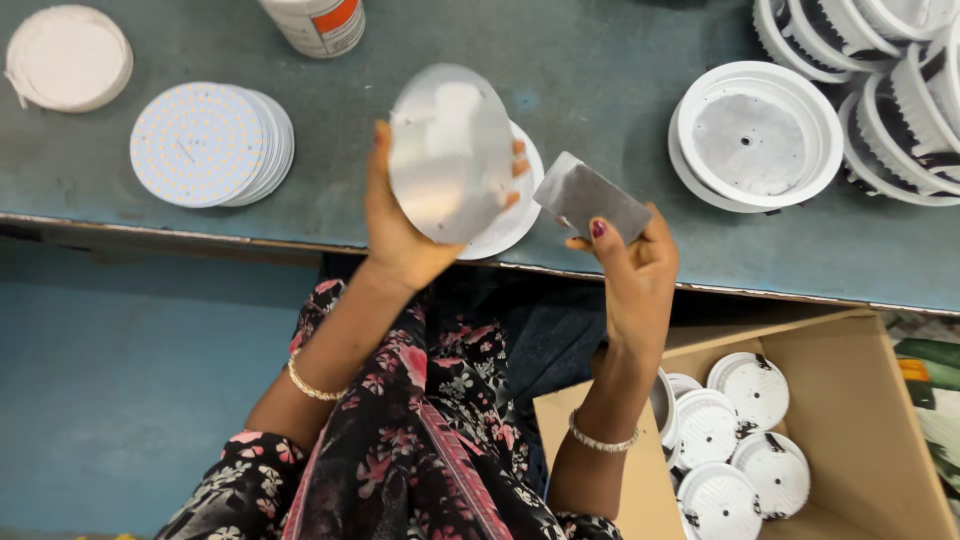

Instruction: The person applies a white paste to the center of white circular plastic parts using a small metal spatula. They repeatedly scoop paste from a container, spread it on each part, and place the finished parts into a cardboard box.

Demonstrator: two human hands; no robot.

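My left hand point(400, 225) holds up a round shiny metal disc point(450, 150), tilted, its edge gripped between thumb and fingers. Behind the disc a white round housing point(520, 215) lies at the table's front edge. My right hand point(635, 265) grips a small grey rectangular card point(590, 198) by its lower corner, just right of the disc and apart from it. A white round lamp housing with a metal plate inside point(755, 135) sits on the table to the right of both hands.
A stack of white dotted round boards point(210, 145) lies at the left, a white disc stack point(68, 57) at far left, a white can point(318, 24) at the back. More white housings point(890, 90) pile at the right. A cardboard box point(860, 400) below holds several housings.
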